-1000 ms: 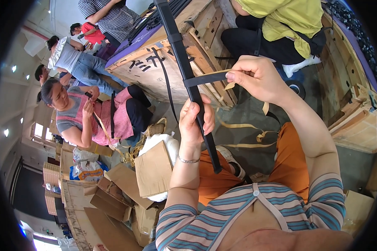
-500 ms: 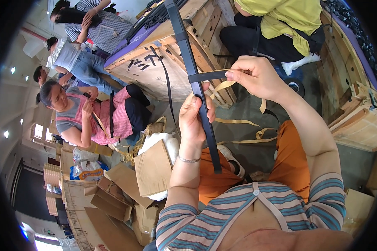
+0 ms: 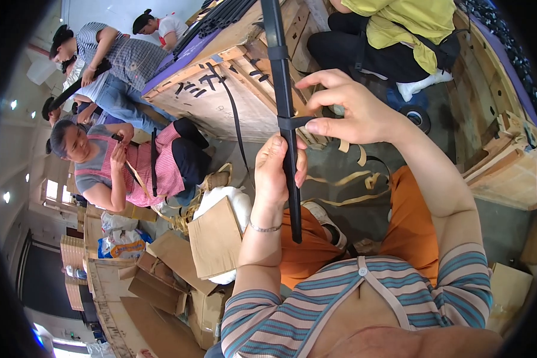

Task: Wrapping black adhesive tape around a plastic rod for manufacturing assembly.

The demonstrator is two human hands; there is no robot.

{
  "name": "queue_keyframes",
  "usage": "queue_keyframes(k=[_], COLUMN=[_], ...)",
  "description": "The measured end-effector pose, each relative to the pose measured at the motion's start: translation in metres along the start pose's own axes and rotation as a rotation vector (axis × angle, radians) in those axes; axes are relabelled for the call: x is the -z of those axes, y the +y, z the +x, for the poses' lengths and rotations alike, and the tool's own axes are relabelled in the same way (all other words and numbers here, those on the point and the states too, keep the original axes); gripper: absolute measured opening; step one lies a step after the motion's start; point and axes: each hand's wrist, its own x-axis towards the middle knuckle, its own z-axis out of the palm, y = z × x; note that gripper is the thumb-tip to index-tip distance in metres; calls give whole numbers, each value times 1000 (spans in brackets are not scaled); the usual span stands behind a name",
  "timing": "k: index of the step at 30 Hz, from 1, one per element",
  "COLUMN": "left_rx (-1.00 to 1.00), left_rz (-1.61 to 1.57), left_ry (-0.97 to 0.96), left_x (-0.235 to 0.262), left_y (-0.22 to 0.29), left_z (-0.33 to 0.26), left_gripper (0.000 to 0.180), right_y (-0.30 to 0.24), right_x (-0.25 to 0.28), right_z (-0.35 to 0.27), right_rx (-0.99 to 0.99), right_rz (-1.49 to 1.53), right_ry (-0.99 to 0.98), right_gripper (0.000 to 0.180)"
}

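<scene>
My left hand (image 3: 274, 170) is closed around a long, thin black bar (image 3: 285, 89), held nearly upright before me. A band of black tape (image 3: 287, 123) loops around the bar just above this hand, and another black band (image 3: 277, 52) circles it higher up. My right hand (image 3: 355, 110) is beside the bar, its thumb against the tape's loose end and its upper fingers spread. What presses behind the thumb is partly hidden. Tan backing strip (image 3: 362, 156) dangles below the right hand, with more tan strip (image 3: 340, 180) trailing above the floor.
A wooden crate (image 3: 200, 101) stands ahead, black bars (image 3: 221, 24) piled on top. Another crate (image 3: 501, 161) is at right, near a roll of black tape (image 3: 416, 119). Cardboard (image 3: 218, 238) lies at left. Co-workers sit nearby, one in a pink apron (image 3: 138, 173), one in yellow (image 3: 394, 30).
My right hand has moved left toward the bar and its upper fingers have spread. The tape that stretched out sideways is now wrapped closer around the bar. The bar stands more upright.
</scene>
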Motion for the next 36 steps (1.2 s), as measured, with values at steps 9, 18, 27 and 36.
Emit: queue_keyframes(k=[9,18,27,36], left_rx=[-95,-111,-101,-133], left_rz=[149,253,268,114], left_ry=[49,91,140,97], left_x=[-2,-1,-3,1], left_y=[-2,-2,0,4], left_z=[-1,-3,-3,-4], left_gripper=[34,35,34,37], right_y=[-18,-12,-30,-50], right_x=[-18,-22,-23,-17], right_z=[9,9,7,11], right_rx=[-399,46,-382,-410], right_rz=[547,289,544,299], right_ry=[-147,128,1,27], right_gripper=[20,28,26,17])
